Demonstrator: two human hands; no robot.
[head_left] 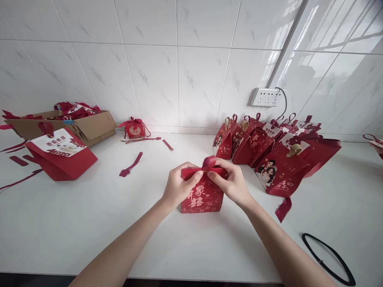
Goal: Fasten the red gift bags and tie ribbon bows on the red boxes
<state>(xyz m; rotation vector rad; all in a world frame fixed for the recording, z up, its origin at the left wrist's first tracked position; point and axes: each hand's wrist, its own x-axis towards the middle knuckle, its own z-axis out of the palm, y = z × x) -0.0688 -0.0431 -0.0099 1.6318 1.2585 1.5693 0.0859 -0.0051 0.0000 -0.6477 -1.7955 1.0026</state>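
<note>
A red gift box (pixel 203 199) with pale Chinese characters stands upright on the white table in front of me. My left hand (pixel 179 183) grips the left side of its top edge, thumb on the front. On the right side of that edge, my right hand (pixel 231 181) pinches the box in the same way. Between my two thumbs a dark red strap loop (pixel 209 161) rises from the top. My fingertips behind the box are hidden. A loose dark red strap (pixel 131 164) with a flower-shaped end lies to the left.
Several finished-looking red boxes (pixel 281 169) crowd the right, by a wall socket (pixel 266 97). Another red box (pixel 64 159) and a cardboard carton (pixel 95 126) of red pieces stand left. A small red box (pixel 134 129) sits near the wall. A black loop (pixel 329 255) lies front right.
</note>
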